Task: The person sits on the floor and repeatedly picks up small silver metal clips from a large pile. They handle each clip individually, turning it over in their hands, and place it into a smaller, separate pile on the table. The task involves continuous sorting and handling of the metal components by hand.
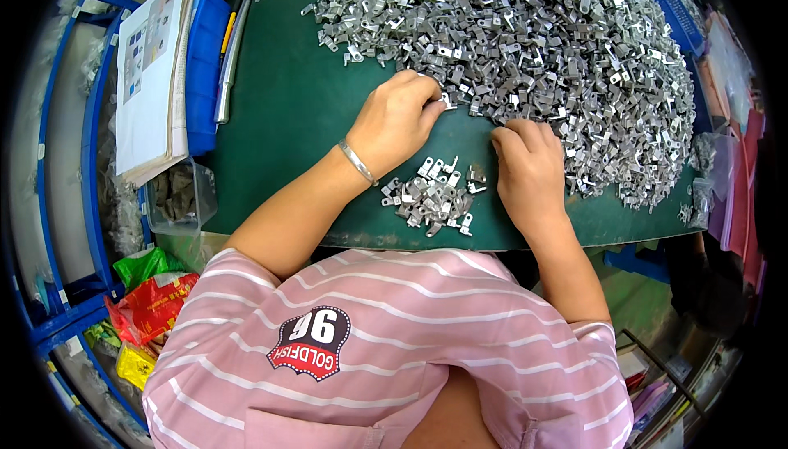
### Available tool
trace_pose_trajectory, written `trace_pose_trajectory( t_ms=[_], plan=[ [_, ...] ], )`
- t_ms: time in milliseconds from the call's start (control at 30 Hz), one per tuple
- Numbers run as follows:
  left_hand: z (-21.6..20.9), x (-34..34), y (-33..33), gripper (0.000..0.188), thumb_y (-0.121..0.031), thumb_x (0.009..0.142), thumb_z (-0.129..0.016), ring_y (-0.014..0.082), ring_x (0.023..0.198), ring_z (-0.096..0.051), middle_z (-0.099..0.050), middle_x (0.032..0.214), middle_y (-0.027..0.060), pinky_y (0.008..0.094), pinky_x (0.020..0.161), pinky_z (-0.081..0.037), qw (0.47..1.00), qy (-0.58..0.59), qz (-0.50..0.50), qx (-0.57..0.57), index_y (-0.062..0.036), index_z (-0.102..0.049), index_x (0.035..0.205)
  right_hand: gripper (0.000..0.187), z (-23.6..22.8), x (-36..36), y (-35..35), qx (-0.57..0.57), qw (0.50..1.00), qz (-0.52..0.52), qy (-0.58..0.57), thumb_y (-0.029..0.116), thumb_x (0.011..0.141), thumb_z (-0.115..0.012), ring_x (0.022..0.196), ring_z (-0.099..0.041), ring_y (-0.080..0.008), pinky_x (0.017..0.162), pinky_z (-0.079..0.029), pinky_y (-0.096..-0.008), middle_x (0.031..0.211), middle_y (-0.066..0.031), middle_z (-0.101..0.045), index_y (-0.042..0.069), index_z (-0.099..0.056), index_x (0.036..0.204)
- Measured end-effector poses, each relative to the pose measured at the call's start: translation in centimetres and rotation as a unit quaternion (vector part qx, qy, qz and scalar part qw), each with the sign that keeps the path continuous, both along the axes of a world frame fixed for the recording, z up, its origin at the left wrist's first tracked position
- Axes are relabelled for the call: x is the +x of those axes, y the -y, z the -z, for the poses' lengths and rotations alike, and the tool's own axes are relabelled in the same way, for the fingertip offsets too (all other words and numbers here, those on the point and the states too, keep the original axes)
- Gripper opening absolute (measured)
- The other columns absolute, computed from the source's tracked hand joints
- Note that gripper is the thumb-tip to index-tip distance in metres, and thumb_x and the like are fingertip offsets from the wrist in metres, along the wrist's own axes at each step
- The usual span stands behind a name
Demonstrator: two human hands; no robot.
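Note:
A large heap of small silver metal brackets (525, 30), many bent and with a hole, covers the far and right part of the green table (271, 63). My left hand (394, 116), with a silver bangle on its wrist, is at the heap's near edge, its thumb and forefinger closed on a small metal bracket (446, 102). My right hand (529, 162) rests at the heap's front edge with its fingers curled down; what they hold, if anything, is hidden. Between my forearms lies a smaller pile of the same brackets (431, 199), apart from the heap.
Papers (152, 71) lean against a blue bin (203, 71) on the left, beside pens. A clear plastic box (182, 194) stands below them. Blue shelving (49, 162) is at far left. A blue crate (665, 2) sits behind the heap; pink sheets (743, 194) hang at right.

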State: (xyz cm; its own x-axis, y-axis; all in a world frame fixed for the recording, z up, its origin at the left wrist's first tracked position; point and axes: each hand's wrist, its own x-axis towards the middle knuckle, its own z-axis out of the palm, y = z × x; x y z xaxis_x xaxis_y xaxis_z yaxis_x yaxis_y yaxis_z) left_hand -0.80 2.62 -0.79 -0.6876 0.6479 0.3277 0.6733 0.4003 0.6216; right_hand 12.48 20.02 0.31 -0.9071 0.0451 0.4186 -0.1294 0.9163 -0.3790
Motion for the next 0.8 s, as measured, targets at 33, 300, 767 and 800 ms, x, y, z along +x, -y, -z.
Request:
trace_pose_trajectory(
  t_ms=[33,300,767,800],
  plan=[
    [-0.2,0.1,0.0,0.018,-0.004,0.084,-0.071,0.0182,0.066,-0.063,-0.063,0.080,0.0083,0.0296,0.061,-0.051,1.000,0.015,-0.003,0.009,-0.0010,-0.064,0.100,0.020,0.4,0.2,-0.1,-0.056,0.998,0.001,-0.017,-0.007,0.077,-0.063,0.084,-0.062,-0.0282,0.072,-0.050,-0.0377,0.095,-0.0103,-0.064,0.001,-0.066,0.095],
    [-2.5,1.7,1.4,0.011,-0.008,0.090,-0.067,0.0141,0.069,-0.067,-0.070,0.087,0.0096,0.0264,0.062,-0.056,0.714,0.667,0.015,0.214,0.0011,-0.064,0.095,0.012,-0.1,1.6,0.2,-0.662,0.739,0.001,0.121,-0.004,0.092,-0.060,0.082,-0.068,-0.0130,0.073,-0.056,-0.0252,0.096,-0.0100,-0.071,-0.005,-0.066,0.103],
    [-2.5,3.0,2.2,0.012,-0.011,0.090,-0.067,0.0069,0.061,-0.061,-0.069,0.080,0.0056,0.0194,0.053,-0.046,0.767,0.620,0.032,0.163,0.0011,-0.068,0.094,0.016,-0.9,1.9,1.8,-0.287,0.955,-0.049,-0.063,-0.011,0.076,-0.068,0.086,-0.071,-0.0256,0.075,-0.057,-0.0324,0.097,-0.0151,-0.072,-0.001,-0.067,0.089],
    [-2.8,2.9,2.3,0.012,-0.010,0.090,-0.068,0.0057,0.061,-0.059,-0.069,0.079,0.0043,0.0188,0.052,-0.045,0.798,0.587,0.034,0.132,0.0009,-0.068,0.093,0.018,-0.7,2.0,2.1,-0.258,0.959,-0.082,-0.077,-0.010,0.074,-0.069,0.086,-0.071,-0.0271,0.075,-0.057,-0.0333,0.097,-0.0152,-0.072,-0.001,-0.067,0.089]
  ],
)
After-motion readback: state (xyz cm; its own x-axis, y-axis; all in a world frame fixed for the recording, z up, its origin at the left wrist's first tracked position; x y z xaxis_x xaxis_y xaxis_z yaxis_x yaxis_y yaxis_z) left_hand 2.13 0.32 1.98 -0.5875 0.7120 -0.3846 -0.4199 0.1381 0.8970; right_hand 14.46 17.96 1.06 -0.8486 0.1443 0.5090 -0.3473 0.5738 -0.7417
